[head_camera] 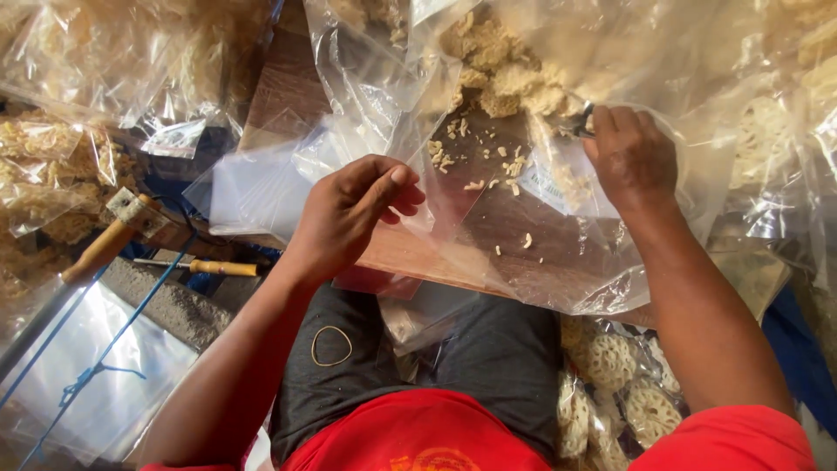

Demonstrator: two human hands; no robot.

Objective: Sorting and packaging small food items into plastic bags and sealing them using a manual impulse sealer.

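Clear plastic bag [453,187]: lies open across a wooden board [410,253] on the person's lap, holding pale cracker crumbs [488,161] and a heap of crackers [506,70] at its far end. Left hand [353,209]: fingers pinched shut on the bag's near edge. Right hand [632,157]: inside the bag, closed about something small and dark beside the heap. Surroundings: more filled bags on every side; rubber band [331,345] on the dark shorts; wooden-handled tool [109,240] at left; blue cord [96,371] over flat plastic sheets.
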